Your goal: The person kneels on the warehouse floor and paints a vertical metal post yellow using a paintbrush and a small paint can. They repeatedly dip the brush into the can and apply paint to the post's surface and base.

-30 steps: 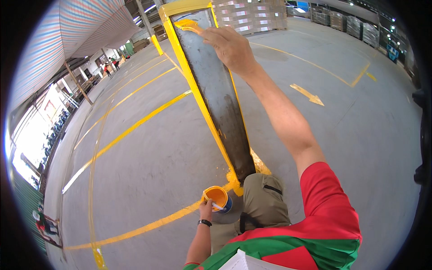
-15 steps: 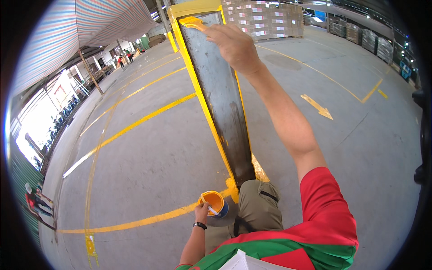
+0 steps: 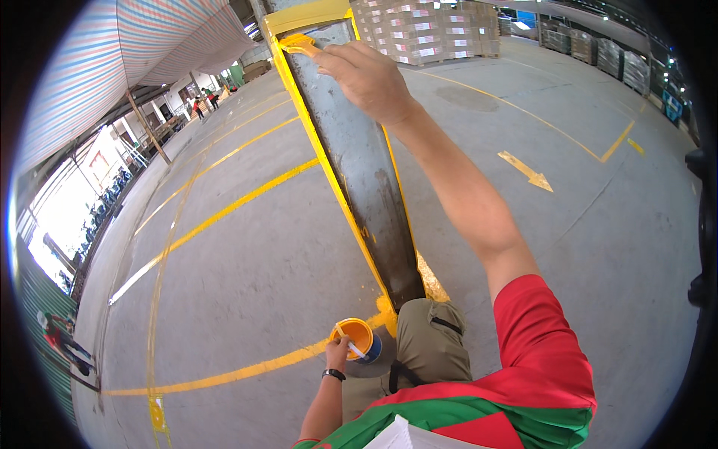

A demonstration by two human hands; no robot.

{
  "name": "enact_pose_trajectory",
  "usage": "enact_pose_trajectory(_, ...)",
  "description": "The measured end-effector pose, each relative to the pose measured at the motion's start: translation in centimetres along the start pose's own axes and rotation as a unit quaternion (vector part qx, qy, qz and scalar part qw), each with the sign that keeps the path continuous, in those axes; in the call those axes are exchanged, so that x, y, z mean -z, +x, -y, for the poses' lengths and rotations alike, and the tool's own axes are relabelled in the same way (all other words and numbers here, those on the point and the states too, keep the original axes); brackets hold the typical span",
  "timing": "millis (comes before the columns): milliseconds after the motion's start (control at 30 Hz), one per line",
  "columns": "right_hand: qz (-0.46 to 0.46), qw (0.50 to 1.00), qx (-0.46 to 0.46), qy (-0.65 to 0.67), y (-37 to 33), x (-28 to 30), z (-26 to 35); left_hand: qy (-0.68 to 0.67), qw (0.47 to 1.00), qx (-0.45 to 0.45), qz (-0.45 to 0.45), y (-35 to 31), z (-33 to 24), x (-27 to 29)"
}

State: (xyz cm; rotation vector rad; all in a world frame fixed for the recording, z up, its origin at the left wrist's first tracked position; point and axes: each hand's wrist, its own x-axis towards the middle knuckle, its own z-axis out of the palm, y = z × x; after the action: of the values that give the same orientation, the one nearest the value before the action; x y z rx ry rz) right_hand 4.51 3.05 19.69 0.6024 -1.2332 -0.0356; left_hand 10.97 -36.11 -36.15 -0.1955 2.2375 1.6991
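My right hand [image 3: 368, 78] is stretched far out, closed round a paintbrush [image 3: 299, 45] covered in yellow paint. Its bristles touch the upper left of a steel column [image 3: 340, 120], at the yellow-painted edge. The column's recessed face is bare grey, darker and stained toward its foot, with yellow along the flanges and top band. Low in the view, my left hand [image 3: 338, 350] is closed at the rim of a small paint bucket [image 3: 357, 329], yellow inside and blue outside. A pale strip crosses its mouth; whether my fingers grip the strip or the rim is unclear.
Yellow lines [image 3: 247, 198] and an arrow [image 3: 527, 171] mark the grey floor. Stacked cartons [image 3: 426, 34] stand behind the column, wrapped pallets [image 3: 609, 60] at the far right. A person [image 3: 63, 340] is at the left edge; others are far off under a striped sheet [image 3: 82, 67].
My right hand and the brush have shifted left, from the column's recessed face onto its left edge. The column sits slightly further left in view. My left hand stays at the bucket.
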Motion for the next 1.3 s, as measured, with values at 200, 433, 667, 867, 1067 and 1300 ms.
enact_pose_trajectory(200, 0.008, 1.000, 0.000, -0.003, 0.02, -0.16, 0.14, -0.012, 1.000, 0.008, -0.002, 0.23, 0.01, -0.19)
enact_pose_trajectory(433, 0.007, 1.000, 0.000, -0.009, 0.06, -0.29, 0.30, -0.016, 1.000, 0.003, 0.003, 0.18, -0.05, -0.22)
enact_pose_trajectory(667, 0.027, 0.999, 0.009, -0.030, -0.02, -0.51, 0.45, 0.003, 1.000, 0.014, -0.003, -0.09, -0.31, -0.30)
enact_pose_trajectory(867, 0.038, 0.998, 0.012, -0.042, -0.16, -0.58, 0.71, -0.008, 1.000, 0.019, 0.003, 0.11, -0.23, -0.34)
enact_pose_trajectory(1067, 0.038, 0.998, 0.008, -0.053, -0.19, -0.72, 0.97, 0.001, 1.000, 0.027, -0.003, 0.02, -0.22, -0.53)
enact_pose_trajectory(1300, 0.034, 0.998, 0.017, -0.042, -0.18, -0.70, 0.63, -0.007, 1.000, 0.012, 0.004, -0.20, -0.50, -0.62)
